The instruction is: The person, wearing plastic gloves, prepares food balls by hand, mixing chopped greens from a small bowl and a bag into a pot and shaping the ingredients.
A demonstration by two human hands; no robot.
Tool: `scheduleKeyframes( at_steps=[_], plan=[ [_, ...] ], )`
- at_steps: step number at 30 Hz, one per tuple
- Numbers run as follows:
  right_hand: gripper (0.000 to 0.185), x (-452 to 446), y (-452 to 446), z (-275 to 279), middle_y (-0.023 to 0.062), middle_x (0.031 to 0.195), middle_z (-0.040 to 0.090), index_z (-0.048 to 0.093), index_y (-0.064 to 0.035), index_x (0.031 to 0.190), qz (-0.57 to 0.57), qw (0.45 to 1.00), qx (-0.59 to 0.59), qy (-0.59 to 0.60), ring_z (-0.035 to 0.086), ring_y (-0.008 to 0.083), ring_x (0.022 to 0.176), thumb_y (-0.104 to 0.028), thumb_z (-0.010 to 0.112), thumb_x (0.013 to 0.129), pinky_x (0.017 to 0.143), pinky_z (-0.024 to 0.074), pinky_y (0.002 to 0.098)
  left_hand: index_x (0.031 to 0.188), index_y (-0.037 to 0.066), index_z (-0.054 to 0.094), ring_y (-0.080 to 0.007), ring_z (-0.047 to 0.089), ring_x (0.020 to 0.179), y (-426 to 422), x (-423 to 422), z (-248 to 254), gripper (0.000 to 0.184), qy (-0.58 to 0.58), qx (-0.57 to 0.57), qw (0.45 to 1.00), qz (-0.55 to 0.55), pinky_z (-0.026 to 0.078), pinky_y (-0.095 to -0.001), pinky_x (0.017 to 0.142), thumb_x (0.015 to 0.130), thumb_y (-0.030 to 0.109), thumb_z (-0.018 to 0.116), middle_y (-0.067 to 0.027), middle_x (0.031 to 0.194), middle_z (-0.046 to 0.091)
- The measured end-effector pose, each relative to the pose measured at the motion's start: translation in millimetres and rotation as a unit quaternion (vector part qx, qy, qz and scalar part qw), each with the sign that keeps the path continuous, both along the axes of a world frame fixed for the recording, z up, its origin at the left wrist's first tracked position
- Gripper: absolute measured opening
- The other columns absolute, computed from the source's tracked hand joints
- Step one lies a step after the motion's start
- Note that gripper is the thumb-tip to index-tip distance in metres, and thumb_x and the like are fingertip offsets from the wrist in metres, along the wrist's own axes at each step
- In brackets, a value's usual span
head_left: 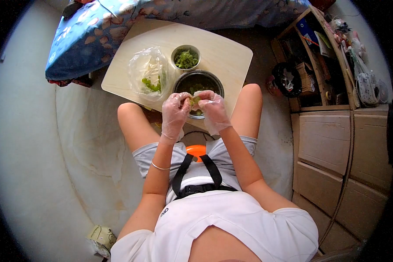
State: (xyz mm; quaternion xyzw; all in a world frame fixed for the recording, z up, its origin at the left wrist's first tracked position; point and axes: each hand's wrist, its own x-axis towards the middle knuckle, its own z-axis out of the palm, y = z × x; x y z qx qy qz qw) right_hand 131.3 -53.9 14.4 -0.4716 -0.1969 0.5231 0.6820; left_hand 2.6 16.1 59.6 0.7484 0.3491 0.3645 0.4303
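Note:
Both hands wear clear plastic gloves and meet over the near edge of a dark round pot [219, 83]. My left hand [175, 112] has its fingers pinched on a small piece of green vegetable [195, 101]. From the other side, my right hand [212, 109] grips the same piece with closed fingertips. Some green pieces lie in the pot, partly hidden by the hands. Behind the pot is a bowl [198, 51] filled with leafy greens [186, 59]. An open clear plastic bag [136, 70] left of the pot holds pale stalks and green leaves [152, 84].
These things stand on a pale low table [236, 54] between my knees. A bed with a blue floral cover [87, 39] borders its far side. To the right are a black-lined bin [287, 80], wooden shelves and cabinets [324, 137]. A bag [101, 239] lies at the lower left.

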Motion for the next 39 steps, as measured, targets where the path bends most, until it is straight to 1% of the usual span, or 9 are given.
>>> scheduleKeyframes(
  at_steps=[6, 12, 14, 21, 27, 29, 30, 32, 39],
  plan=[
    [0.026, 6.9, -1.1, -1.3, 0.0134, 0.095, 0.064, 0.059, 0.0028, 0.104, 0.030, 0.967, 0.099, 0.232, 0.064, 0.0195, 0.079, -0.005, 0.059, 0.079, 0.071, 0.0546, 0.0297, 0.091, 0.002, 0.065, -0.0223, 0.061, 0.070, 2.2, -0.8, -5.7, 0.011, 0.055, 0.031, 0.998, 0.005, 0.048, -0.0309, 0.065, 0.082, 0.006, 0.060, -0.0123, 0.081, 0.062],
    [0.027, 10.7, -4.6, -1.9, 0.0152, 0.099, 0.063, 0.058, 0.0020, 0.108, 0.059, 0.926, 0.142, 0.345, 0.064, 0.0208, 0.082, -0.005, 0.060, 0.082, 0.073, 0.0554, 0.0301, 0.090, 0.001, 0.064, -0.0131, 0.059, 0.067, 1.1, -1.1, -16.3, 0.009, 0.008, -0.023, 1.000, 0.015, 0.048, -0.0273, 0.061, 0.086, 0.007, 0.058, -0.0066, 0.078, 0.061],
    [0.028, 13.2, -4.5, -0.5, 0.0149, 0.101, 0.063, 0.058, 0.0022, 0.109, 0.050, 0.930, 0.136, 0.337, 0.064, 0.0207, 0.083, -0.005, 0.059, 0.082, 0.073, 0.0553, 0.0296, 0.093, 0.002, 0.062, -0.0078, 0.056, 0.067, 0.9, -4.0, -18.7, 0.010, -0.047, -0.220, 0.974, 0.008, 0.047, -0.0231, 0.060, 0.089, 0.007, 0.055, -0.0020, 0.080, 0.059],
    [0.034, 20.1, -4.2, -4.8, 0.0112, 0.106, 0.063, 0.056, 0.0024, 0.116, 0.055, 0.968, 0.085, 0.230, 0.064, 0.0176, 0.086, -0.005, 0.059, 0.083, 0.071, 0.0548, 0.0273, 0.101, 0.000, 0.060, -0.0056, 0.054, 0.066, 1.0, -5.1, -28.0, 0.016, -0.202, -0.311, 0.928, -0.047, 0.049, -0.0195, 0.056, 0.091, 0.001, 0.048, -0.0013, 0.081, 0.058],
    [0.035, 16.1, -5.6, 0.1, 0.0100, 0.102, 0.063, 0.056, 0.0022, 0.116, 0.057, 0.985, 0.052, 0.158, 0.063, 0.0159, 0.086, -0.007, 0.062, 0.083, 0.070, 0.0550, 0.0277, 0.101, 0.001, 0.062, -0.0089, 0.055, 0.066, 2.4, -5.0, -21.8, 0.017, -0.147, -0.249, 0.955, -0.067, 0.049, -0.0229, 0.058, 0.090, 0.000, 0.048, -0.0048, 0.081, 0.060],
    [0.032, 14.9, -6.1, -5.1, 0.0096, 0.100, 0.063, 0.056, 0.0020, 0.113, 0.047, 0.991, 0.031, 0.121, 0.063, 0.0160, 0.085, -0.007, 0.063, 0.083, 0.069, 0.0553, 0.0283, 0.100, 0.003, 0.063, -0.0177, 0.060, 0.067, 5.2, -3.5, -10.0, 0.017, 0.021, 0.032, 0.997, -0.071, 0.050, -0.0279, 0.060, 0.085, 0.001, 0.056, -0.0100, 0.083, 0.062],
    [0.029, 14.0, -5.7, -5.0, 0.0092, 0.099, 0.063, 0.057, 0.0018, 0.110, 0.037, 0.996, 0.010, 0.084, 0.063, 0.0161, 0.085, -0.008, 0.064, 0.083, 0.069, 0.0555, 0.0288, 0.100, 0.003, 0.063, -0.0177, 0.060, 0.067, 5.9, -3.5, -8.7, 0.017, 0.021, 0.032, 0.997, -0.071, 0.050, -0.0279, 0.060, 0.085, 0.001, 0.056, -0.0100, 0.083, 0.062],
    [0.026, 12.7, -5.9, -4.5, 0.0087, 0.097, 0.063, 0.057, 0.0014, 0.106, 0.036, 0.997, 0.007, 0.062, 0.063, 0.0161, 0.084, -0.008, 0.064, 0.083, 0.068, 0.0557, 0.0295, 0.098, 0.007, 0.063, -0.0253, 0.061, 0.072, 6.5, -3.6, -7.5, 0.021, 0.103, 0.215, 0.969, -0.069, 0.051, -0.0323, 0.063, 0.077, 0.004, 0.064, -0.0122, 0.084, 0.061],
    [0.021, 12.5, -7.7, -3.8, 0.0059, 0.089, 0.061, 0.057, 0.0011, 0.100, 0.045, 0.998, 0.005, -0.043, 0.061, 0.0125, 0.080, -0.008, 0.064, 0.083, 0.072, 0.0542, 0.0278, 0.095, 0.010, 0.061, -0.0231, 0.060, 0.074, -3.3, -1.1, -10.3, 0.019, 0.248, 0.323, 0.912, -0.051, 0.051, -0.0334, 0.064, 0.076, 0.009, 0.062, -0.0074, 0.079, 0.057]
  ],
)
